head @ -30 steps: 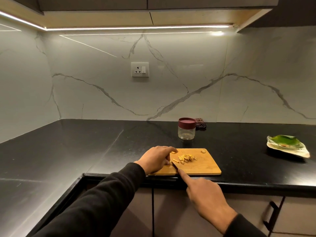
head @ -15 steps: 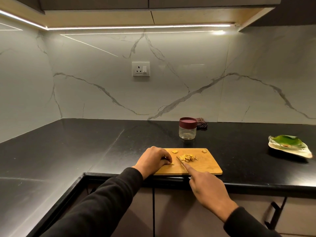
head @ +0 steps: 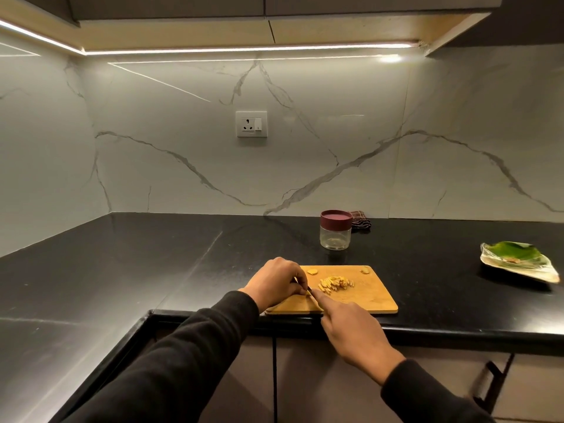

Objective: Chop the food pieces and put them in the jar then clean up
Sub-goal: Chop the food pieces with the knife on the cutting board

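Right hand (head: pixel 351 331) grips a dark knife (head: pixel 312 294), forefinger along its spine; left hand (head: pixel 276 283) pinches a piece beside the blade on the rectangular wooden chopping board (head: pixel 366 300). Fingertips so close risk a nick. Pale yellow chopped strips (head: pixel 335 283) lie beyond; the maroon-lidded clear jar (head: pixel 335 229) stays capped.

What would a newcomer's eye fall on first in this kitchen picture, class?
The two hands meeting over the wooden chopping board at the counter's front edge: the left hand steadies a food piece while the right hand works a knife. A pile of yellow chopped pieces lies mid-board. Behind it stands a lidded jar.
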Demonstrator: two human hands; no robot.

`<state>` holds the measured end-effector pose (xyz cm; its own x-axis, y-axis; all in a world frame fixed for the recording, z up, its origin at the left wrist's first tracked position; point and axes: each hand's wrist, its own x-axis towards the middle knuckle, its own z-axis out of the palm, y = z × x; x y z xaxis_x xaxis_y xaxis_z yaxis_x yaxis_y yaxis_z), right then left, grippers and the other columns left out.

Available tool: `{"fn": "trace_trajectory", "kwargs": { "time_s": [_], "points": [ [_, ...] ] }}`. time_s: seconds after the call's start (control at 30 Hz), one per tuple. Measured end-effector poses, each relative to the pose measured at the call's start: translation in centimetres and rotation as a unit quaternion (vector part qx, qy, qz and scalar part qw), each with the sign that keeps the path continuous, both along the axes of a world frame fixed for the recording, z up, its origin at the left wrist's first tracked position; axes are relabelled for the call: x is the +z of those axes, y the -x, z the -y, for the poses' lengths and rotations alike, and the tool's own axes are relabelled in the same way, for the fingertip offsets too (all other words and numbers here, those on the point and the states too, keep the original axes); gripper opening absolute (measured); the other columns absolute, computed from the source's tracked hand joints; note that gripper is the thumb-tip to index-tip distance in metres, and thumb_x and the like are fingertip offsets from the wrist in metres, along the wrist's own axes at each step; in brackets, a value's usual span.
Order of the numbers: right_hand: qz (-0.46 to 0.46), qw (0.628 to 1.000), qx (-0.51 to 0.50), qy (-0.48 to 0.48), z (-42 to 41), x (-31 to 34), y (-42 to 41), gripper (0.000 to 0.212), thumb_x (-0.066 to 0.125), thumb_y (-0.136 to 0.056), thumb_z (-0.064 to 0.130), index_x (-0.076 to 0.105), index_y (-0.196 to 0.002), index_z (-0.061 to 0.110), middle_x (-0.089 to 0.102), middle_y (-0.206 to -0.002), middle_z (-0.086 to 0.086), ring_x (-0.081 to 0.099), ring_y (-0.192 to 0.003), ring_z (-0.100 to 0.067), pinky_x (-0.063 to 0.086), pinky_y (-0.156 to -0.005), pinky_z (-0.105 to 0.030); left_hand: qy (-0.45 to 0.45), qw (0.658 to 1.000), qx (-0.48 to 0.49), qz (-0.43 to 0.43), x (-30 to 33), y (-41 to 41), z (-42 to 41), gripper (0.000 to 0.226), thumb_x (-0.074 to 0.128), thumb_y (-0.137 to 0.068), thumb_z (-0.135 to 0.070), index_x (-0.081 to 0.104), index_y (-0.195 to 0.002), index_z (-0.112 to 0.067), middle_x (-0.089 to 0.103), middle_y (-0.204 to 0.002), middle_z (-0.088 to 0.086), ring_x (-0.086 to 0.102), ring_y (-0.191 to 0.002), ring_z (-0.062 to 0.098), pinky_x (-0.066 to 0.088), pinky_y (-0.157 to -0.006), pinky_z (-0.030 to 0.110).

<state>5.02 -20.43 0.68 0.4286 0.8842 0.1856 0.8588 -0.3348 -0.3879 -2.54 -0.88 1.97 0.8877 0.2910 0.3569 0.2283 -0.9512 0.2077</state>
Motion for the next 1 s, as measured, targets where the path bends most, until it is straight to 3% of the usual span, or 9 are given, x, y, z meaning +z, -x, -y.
{"fn": "trace_trajectory", "kwargs": {
  "time_s": [0.13,0.33,0.53,0.63,0.7,0.8,0.87,1.0],
  "points": [
    [-0.024,1.000,0.013,0.003,-0.8,0.1,-0.2,0.056,0.038,-0.107,0.027,0.020,-0.159,0.037,0.065,-0.116,0.000,0.057,-0.089,-0.010,0.047,-0.077,-0.024,-0.004,1.000,0.002,0.001,0.0,0.0,0.1,0.008,0.073,-0.090,-0.025,0.078,-0.095,-0.022,0.071,-0.102,-0.007,0.064,-0.090,0.006,0.056,-0.086,0.024],
    [-0.046,0.999,0.018,-0.005,-1.5,0.1,-0.3,0.054,0.038,-0.108,0.027,0.022,-0.158,0.037,0.060,-0.107,0.006,0.056,-0.086,-0.006,0.046,-0.073,-0.020,-0.011,1.000,0.005,0.006,-0.1,0.0,0.2,0.007,0.074,-0.089,-0.024,0.079,-0.095,-0.023,0.071,-0.100,-0.008,0.064,-0.089,0.005,0.056,-0.086,0.024],
    [-0.042,0.999,0.022,0.003,-1.2,0.3,-0.1,0.055,0.040,-0.107,0.026,0.023,-0.158,0.035,0.062,-0.128,0.001,0.059,-0.104,-0.010,0.051,-0.091,-0.026,-0.004,1.000,0.010,0.012,-0.1,-0.1,0.3,0.008,0.073,-0.090,-0.023,0.078,-0.096,-0.021,0.072,-0.099,-0.006,0.064,-0.087,0.005,0.054,-0.085,0.018],
    [-0.054,0.998,0.020,-0.002,-0.9,0.0,0.2,0.055,0.040,-0.107,0.025,0.022,-0.159,0.034,0.063,-0.120,0.003,0.058,-0.096,-0.007,0.049,-0.084,-0.023,0.000,1.000,0.017,0.014,-0.2,-0.1,0.3,0.008,0.074,-0.090,-0.022,0.078,-0.096,-0.021,0.072,-0.098,-0.006,0.062,-0.083,0.003,0.049,-0.080,0.012],
    [-0.054,0.998,0.010,-0.008,-0.4,-0.4,0.4,0.056,0.039,-0.107,0.026,0.020,-0.159,0.036,0.061,-0.108,0.005,0.055,-0.086,-0.005,0.044,-0.075,-0.020,0.005,1.000,0.019,0.013,-0.3,-0.2,0.2,0.007,0.074,-0.090,-0.021,0.078,-0.096,-0.020,0.072,-0.096,-0.006,0.061,-0.081,0.002,0.050,-0.080,0.012],
    [-0.033,0.999,-0.001,0.000,1.1,-0.8,0.7,0.058,0.038,-0.107,0.030,0.015,-0.159,0.041,0.056,-0.100,0.004,0.052,-0.084,-0.008,0.042,-0.075,-0.024,0.009,1.000,0.017,0.007,-0.2,-0.2,0.3,0.007,0.073,-0.090,-0.020,0.077,-0.096,-0.019,0.072,-0.095,-0.006,0.061,-0.081,0.002,0.052,-0.081,0.015],
    [0.005,1.000,-0.005,0.017,2.1,-0.6,0.9,0.059,0.037,-0.107,0.030,0.012,-0.158,0.043,0.055,-0.096,0.004,0.055,-0.086,-0.013,0.043,-0.075,-0.028,0.009,1.000,0.017,0.005,-0.2,-0.1,0.2,0.007,0.073,-0.090,-0.020,0.077,-0.096,-0.020,0.072,-0.095,-0.007,0.062,-0.082,0.003,0.053,-0.083,0.018],
    [0.117,0.991,-0.020,0.067,2.8,0.0,0.9,0.066,0.039,-0.107,0.022,0.004,-0.158,0.045,0.063,-0.108,-0.001,0.061,-0.096,-0.020,0.040,-0.072,-0.032,-0.003,1.000,0.014,0.002,-0.2,0.1,0.2,0.005,0.073,-0.090,-0.022,0.075,-0.095,-0.024,0.072,-0.095,-0.009,0.064,-0.085,0.004,0.057,-0.085,0.023]
  ]
}}
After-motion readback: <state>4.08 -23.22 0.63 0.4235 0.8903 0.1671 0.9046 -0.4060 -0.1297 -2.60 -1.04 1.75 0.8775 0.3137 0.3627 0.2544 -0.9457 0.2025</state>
